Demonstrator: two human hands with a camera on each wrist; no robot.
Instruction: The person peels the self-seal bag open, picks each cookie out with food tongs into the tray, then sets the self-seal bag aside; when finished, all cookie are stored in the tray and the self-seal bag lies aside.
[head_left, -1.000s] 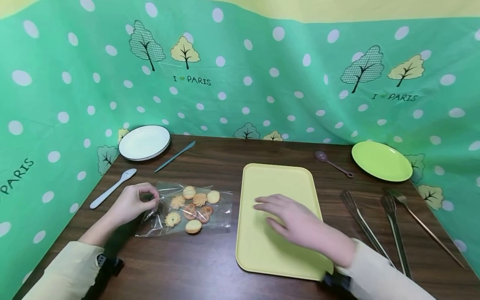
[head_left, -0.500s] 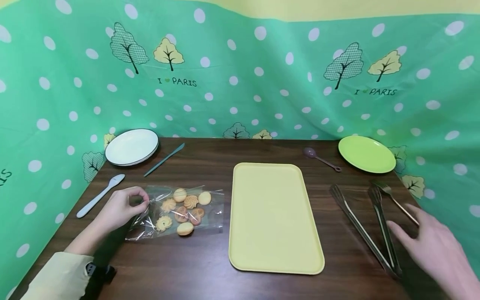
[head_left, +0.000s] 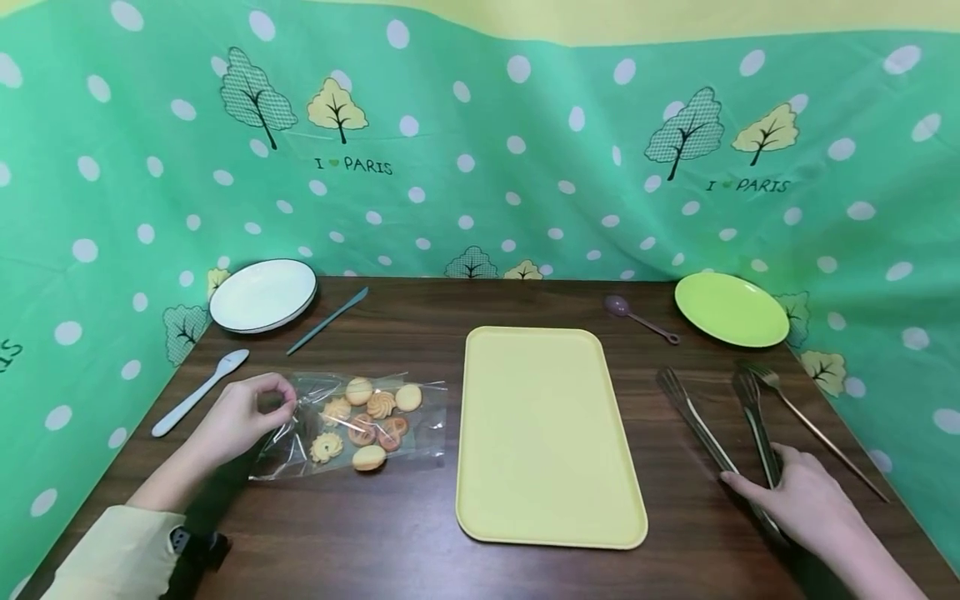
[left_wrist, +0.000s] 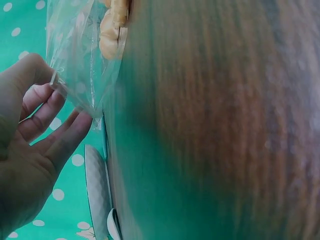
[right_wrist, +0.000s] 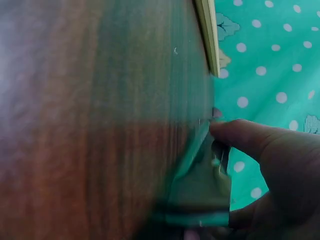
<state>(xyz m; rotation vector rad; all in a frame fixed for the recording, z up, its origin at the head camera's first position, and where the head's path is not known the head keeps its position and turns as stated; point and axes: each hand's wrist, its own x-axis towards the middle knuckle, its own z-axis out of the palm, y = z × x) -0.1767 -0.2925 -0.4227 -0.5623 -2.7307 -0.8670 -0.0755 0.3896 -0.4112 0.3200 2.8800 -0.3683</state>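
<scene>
At the left, my left hand (head_left: 246,417) pinches the open-looking edge of a clear plastic bag (head_left: 431,429) between thumb and forefinger. Several cookies (head_left: 381,406) of different shapes lie inside it; the left wrist view shows the crinkled film (left_wrist: 85,65) at the fingertips. On the right, my right hand (head_left: 813,504) grips a pair of metal tongs (head_left: 697,425) near their joined end, thumb on one arm and fingers about the other. The tongs' arms stand spread on the table. In the right wrist view the thumb (right_wrist: 235,132) touches the metal; the other fingers are mostly hidden.
A yellow tray (head_left: 547,442) lies between the hands. Farther left are a white plate (head_left: 264,296), a blue knife (head_left: 327,321) and a pale spoon (head_left: 200,393). To the right are a purple spoon (head_left: 641,319), a green plate (head_left: 731,310) and a copper-coloured fork (head_left: 825,435).
My right hand has swept from above the tray to the right, then come down onto the tongs and taken hold. The left hand keeps its pinch on the bag. The head view has shifted slightly.
</scene>
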